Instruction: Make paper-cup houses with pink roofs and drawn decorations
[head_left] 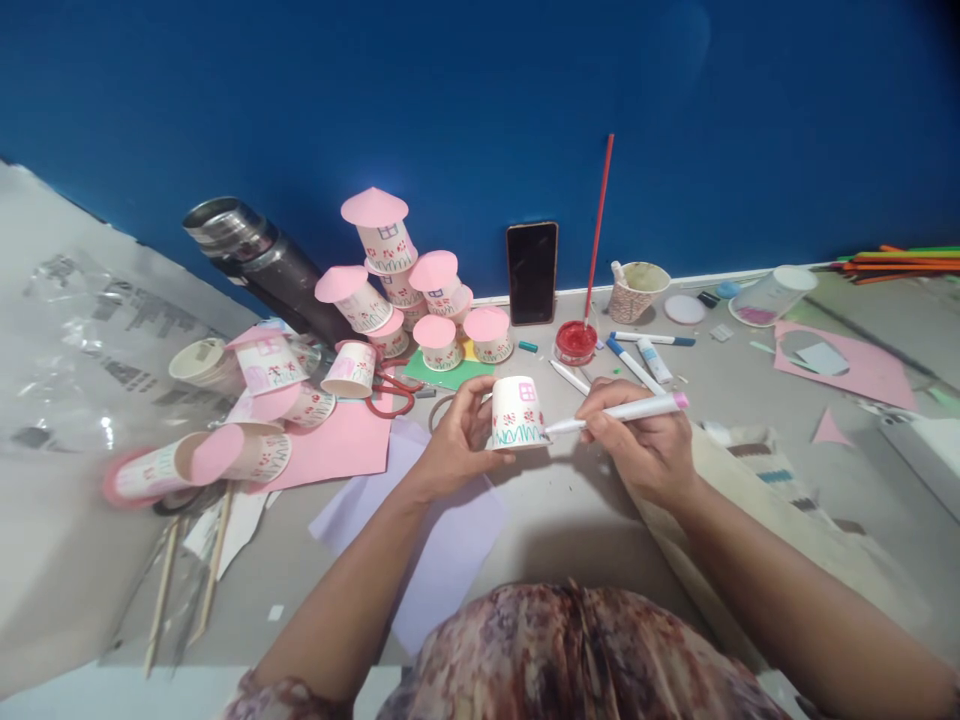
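My left hand (459, 440) is closed on a small white paper cup (517, 410), held upside down over the table. The cup shows a pink window, red flowers and green grass strokes near its rim. A white marker with a pink end (645, 406) is gripped in my right hand (645, 445), its tip at the cup's lower right edge. Behind the cup stand stacked decorated cups with pink cone roofs (375, 208). A purple sheet (450, 560) lies below my left hand.
A phone (532, 273) leans on the blue wall beside a red paint pot (576, 343) with a tall red stick. Red-handled scissors (391, 404), a steel flask (277, 265) and more cups sit left. Markers (652, 340) and pink paper scraps (847, 365) lie right.
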